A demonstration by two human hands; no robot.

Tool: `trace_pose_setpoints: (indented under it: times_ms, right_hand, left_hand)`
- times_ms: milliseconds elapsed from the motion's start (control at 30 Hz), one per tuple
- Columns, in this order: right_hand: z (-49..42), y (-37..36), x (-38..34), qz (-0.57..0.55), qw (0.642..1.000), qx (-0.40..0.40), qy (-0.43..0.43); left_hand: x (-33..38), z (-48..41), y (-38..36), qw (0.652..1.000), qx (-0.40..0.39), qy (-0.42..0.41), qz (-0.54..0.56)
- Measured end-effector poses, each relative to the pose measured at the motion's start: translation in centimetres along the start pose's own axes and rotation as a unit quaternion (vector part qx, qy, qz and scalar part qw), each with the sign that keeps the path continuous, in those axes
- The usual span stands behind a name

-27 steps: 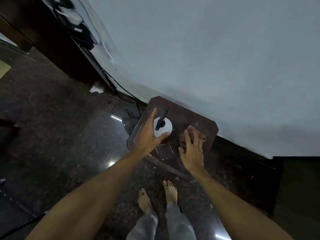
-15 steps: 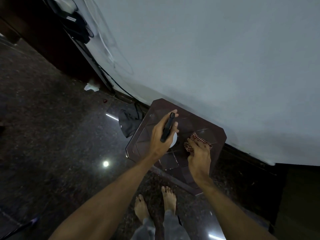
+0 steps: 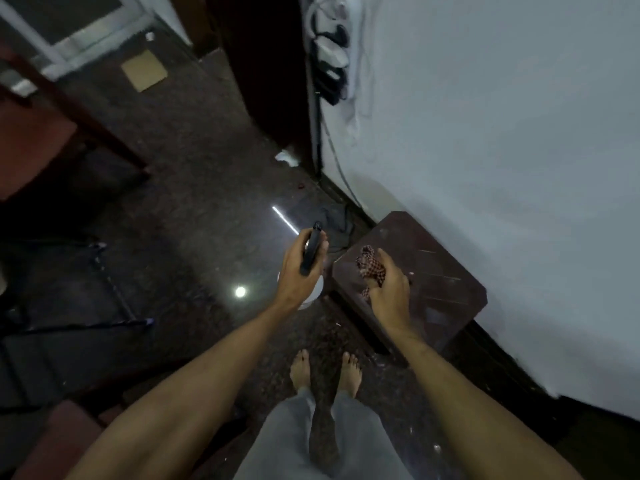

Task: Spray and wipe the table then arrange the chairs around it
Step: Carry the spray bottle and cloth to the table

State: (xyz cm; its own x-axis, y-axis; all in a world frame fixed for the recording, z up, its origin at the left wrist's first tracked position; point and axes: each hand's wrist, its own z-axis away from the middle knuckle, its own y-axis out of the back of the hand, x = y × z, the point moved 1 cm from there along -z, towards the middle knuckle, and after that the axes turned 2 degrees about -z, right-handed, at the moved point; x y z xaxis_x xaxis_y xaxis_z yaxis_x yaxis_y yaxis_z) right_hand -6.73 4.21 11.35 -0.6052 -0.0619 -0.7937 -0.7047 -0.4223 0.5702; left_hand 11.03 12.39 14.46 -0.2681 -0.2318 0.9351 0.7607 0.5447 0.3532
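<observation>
A small dark brown table (image 3: pixel 436 271) stands against the white wall. My left hand (image 3: pixel 298 271) grips a white spray bottle (image 3: pixel 313 294) by its black trigger head, lifted off the table and held over the floor to the table's left. My right hand (image 3: pixel 389 282) holds a crumpled red checked cloth (image 3: pixel 370 265) above the table's near-left part. Most of the bottle's body is hidden behind my left hand.
A reddish-brown chair (image 3: pixel 41 140) stands at the upper left. Another dark chair frame (image 3: pixel 104 306) sits at the left, and a red seat (image 3: pixel 59 441) shows at the bottom left. A dark rag (image 3: pixel 334 223) lies on the floor by the wall. Cables and plugs (image 3: pixel 329 57) hang on the wall.
My left hand lifted the spray bottle off the table and carried it left over the floor. My right hand gathered the cloth up from the tabletop. The view swung left.
</observation>
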Motion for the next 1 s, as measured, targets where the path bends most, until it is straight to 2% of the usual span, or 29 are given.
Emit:
trace_pose_setpoints:
  times_ms: [267,533,733,867,1000]
  right_hand:
    - [-2.0,-8.3,-11.4,0.044,0.982,-0.101,0.153]
    - [-4.1,-20.3,-24.1,0.011,0.936,-0.249,0.249]
    - [-5.1,-28.7,-34.5,-0.020,0.895,-0.323,0.308]
    - [-6.5,-35.1,-40.4,0.003,0.860,-0.356,0.366]
    - [-8.7,-42.2,-45.3,-0.015,0.809,-0.436,0.395]
  left_hand:
    - [-2.4,2.5,13.7,0.989,0.146,0.030,-0.004]
    - [-5.3,1.6,26.3,0.948,0.305,0.094,0.010]
    - [-6.3,1.0,35.2,0.894,0.428,0.133,0.011]
    - [-8.2,0.3,39.6,0.839,0.517,0.170,0.014]
    - [-9.6,-1.4,43.9,0.780,0.593,0.199,0.027]
